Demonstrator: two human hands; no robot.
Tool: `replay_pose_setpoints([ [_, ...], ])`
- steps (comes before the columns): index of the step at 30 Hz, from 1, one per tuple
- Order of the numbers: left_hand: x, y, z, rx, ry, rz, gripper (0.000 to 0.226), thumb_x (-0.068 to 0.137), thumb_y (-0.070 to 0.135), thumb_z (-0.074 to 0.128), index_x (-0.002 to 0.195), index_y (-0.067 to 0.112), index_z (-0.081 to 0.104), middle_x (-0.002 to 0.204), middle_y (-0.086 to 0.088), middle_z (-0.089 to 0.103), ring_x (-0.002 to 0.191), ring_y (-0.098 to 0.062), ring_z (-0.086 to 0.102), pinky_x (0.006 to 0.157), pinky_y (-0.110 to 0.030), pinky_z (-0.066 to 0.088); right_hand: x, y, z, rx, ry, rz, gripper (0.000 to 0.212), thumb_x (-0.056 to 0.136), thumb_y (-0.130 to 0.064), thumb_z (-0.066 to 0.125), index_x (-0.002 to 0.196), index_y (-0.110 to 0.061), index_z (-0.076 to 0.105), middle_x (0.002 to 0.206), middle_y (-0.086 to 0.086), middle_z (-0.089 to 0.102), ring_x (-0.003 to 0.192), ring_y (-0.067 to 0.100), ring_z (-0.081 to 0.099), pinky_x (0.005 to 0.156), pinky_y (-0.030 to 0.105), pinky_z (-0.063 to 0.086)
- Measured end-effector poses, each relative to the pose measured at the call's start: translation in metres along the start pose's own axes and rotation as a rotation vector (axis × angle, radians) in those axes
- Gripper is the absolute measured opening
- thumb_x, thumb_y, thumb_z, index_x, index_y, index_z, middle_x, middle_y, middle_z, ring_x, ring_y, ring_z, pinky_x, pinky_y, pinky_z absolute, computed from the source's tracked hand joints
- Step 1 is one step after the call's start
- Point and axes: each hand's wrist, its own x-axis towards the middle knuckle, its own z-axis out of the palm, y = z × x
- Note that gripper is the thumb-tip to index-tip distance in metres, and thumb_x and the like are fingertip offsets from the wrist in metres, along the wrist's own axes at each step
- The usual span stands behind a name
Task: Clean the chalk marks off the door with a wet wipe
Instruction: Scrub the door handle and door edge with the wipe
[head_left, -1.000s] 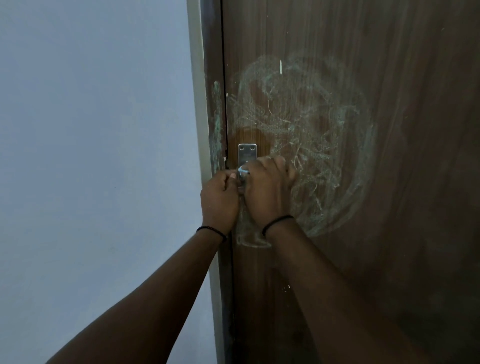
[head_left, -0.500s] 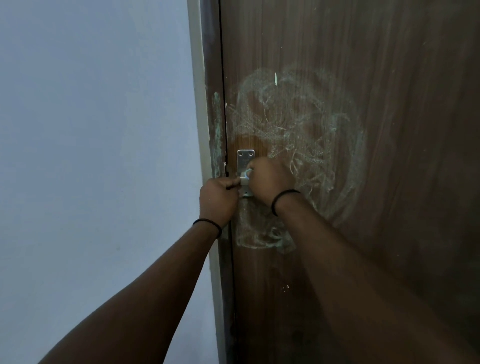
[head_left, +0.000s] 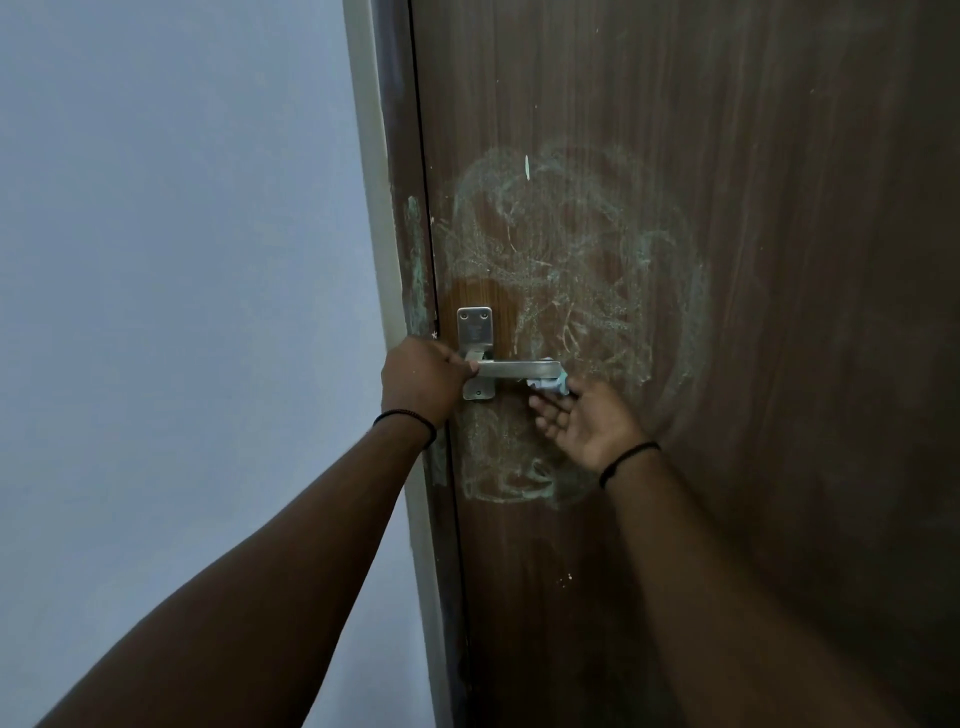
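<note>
The wet wipe (head_left: 549, 385), soft, limp and light, is pinched by the right hand (head_left: 587, 423) at the lever handle (head_left: 519, 369) tip, at 6 o'clock below the chalk marks (head_left: 571, 270). It should be bunched for pressure. The left hand (head_left: 421, 382) grasps the lever base.

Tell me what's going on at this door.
A person is cleaning chalk off a brown door. The left hand grips the base end of the metal lever handle. The right hand is palm-up under the handle's free end, pinching a bunched wet wipe against it. Greenish-white chalk smears cover the door around the handle, and some streaks mark the door frame, so most cleaning remains.
</note>
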Motion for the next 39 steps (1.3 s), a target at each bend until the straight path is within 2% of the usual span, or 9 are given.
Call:
replay_pose_setpoints([
  [4,0.005,0.002,0.000,0.072,0.001,0.005,0.015,0.081,0.024,0.076,0.071,0.012,0.075,0.069,-0.006,0.071,0.070,-0.019,0.068,0.061,-0.025,0.049,0.010,0.045,0.036,0.350,-0.113,-0.009,0.019,0.097,-0.004,0.044,0.094,-0.010,0.062,0.075,0.004,0.068,0.065,0.011,0.054,0.054,0.020,0.049],
  [10,0.012,0.005,-0.002,0.132,-0.053,0.020,0.016,0.081,0.023,0.077,0.078,0.008,0.075,0.075,-0.009,0.073,0.074,-0.023,0.071,0.075,-0.037,0.060,0.024,0.063,0.069,0.589,-0.120,-0.106,0.022,0.097,0.004,0.042,0.108,-0.001,0.061,0.097,0.013,0.065,0.082,0.017,0.063,0.062,0.018,0.056],
  [17,0.019,0.013,-0.002,0.224,-0.079,0.005,0.020,0.077,0.024,0.081,0.082,0.006,0.075,0.081,-0.010,0.074,0.078,-0.022,0.072,0.075,-0.034,0.060,0.010,0.059,0.046,0.782,-0.049,-0.169,0.014,0.096,0.004,0.048,0.095,-0.001,0.061,0.093,0.011,0.064,0.081,0.014,0.065,0.060,0.017,0.057],
  [21,0.020,0.014,-0.001,0.292,-0.034,0.022,0.012,0.079,0.020,0.077,0.079,0.009,0.074,0.075,-0.004,0.067,0.077,-0.022,0.066,0.051,-0.022,0.041,0.003,0.052,0.076,0.613,-0.045,-0.077,0.019,0.096,0.008,0.043,0.093,0.001,0.060,0.087,0.013,0.062,0.074,0.017,0.062,0.053,0.019,0.056],
  [24,0.021,0.011,-0.001,0.284,-0.040,0.022,0.017,0.078,0.025,0.079,0.084,0.010,0.076,0.084,-0.006,0.071,0.074,-0.019,0.061,0.060,-0.022,0.042,0.001,0.043,0.085,0.524,0.009,-0.030,0.019,0.095,0.009,0.043,0.103,0.004,0.060,0.090,0.014,0.062,0.080,0.020,0.062,0.050,0.020,0.056],
  [27,0.021,0.012,0.000,0.319,-0.039,0.043,0.018,0.077,0.025,0.080,0.082,0.009,0.075,0.087,-0.009,0.073,0.071,-0.019,0.058,0.063,-0.026,0.043,-0.004,0.036,0.064,0.536,0.021,-0.046,0.019,0.094,0.010,0.044,0.085,0.003,0.059,0.084,0.013,0.061,0.065,0.016,0.064,0.053,0.018,0.056],
  [31,0.023,0.012,0.002,0.324,-0.057,0.046,0.021,0.078,0.025,0.079,0.086,0.007,0.075,0.086,-0.009,0.073,0.076,-0.021,0.066,0.064,-0.026,0.045,-0.004,0.029,0.034,0.709,0.094,-0.151,0.014,0.095,0.005,0.048,0.088,0.000,0.059,0.089,0.012,0.060,0.074,0.015,0.061,0.055,0.019,0.057],
  [35,0.021,0.014,0.003,0.323,-0.026,0.038,0.016,0.078,0.023,0.078,0.083,0.008,0.074,0.085,-0.010,0.072,0.073,-0.021,0.061,0.064,-0.027,0.044,-0.005,0.039,0.066,0.624,0.015,-0.051,0.019,0.095,0.008,0.044,0.085,0.000,0.058,0.084,0.013,0.059,0.066,0.015,0.061,0.050,0.017,0.055],
  [39,0.017,0.013,0.002,0.290,-0.007,0.017,0.011,0.080,0.019,0.075,0.079,0.008,0.072,0.083,-0.009,0.071,0.075,-0.023,0.064,0.063,-0.027,0.044,-0.010,0.040,0.076,0.589,0.015,-0.027,0.018,0.095,0.009,0.044,0.087,0.002,0.058,0.087,0.014,0.059,0.074,0.019,0.059,0.050,0.018,0.055],
])
